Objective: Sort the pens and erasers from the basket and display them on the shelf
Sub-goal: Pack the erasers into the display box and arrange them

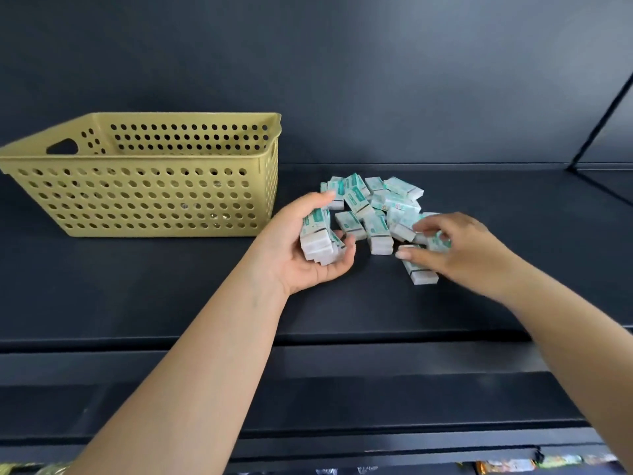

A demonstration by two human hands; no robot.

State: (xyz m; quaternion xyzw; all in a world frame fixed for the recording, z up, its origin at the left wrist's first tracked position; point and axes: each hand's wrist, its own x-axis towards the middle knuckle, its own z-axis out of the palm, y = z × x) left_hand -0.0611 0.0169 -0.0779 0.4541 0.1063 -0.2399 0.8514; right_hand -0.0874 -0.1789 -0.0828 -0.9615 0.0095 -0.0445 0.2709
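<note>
A loose pile of white erasers [375,204] in green-printed sleeves lies on the dark shelf [171,286], right of the basket. My left hand [305,248] holds a stack of several erasers [317,240] in its curled fingers at the pile's left edge. My right hand [459,248] reaches into the pile's right side, fingers curled round one eraser [437,242]. Another eraser [419,270] lies on the shelf just under that hand. The olive-yellow perforated basket [144,197] stands at the left; its contents are hidden. No pens are visible.
The dark back panel rises behind the shelf. A diagonal shelf bracket [599,108] stands at the far right. A lower shelf edge [308,437] runs along the bottom, with some coloured packets [510,465] below it at the bottom right.
</note>
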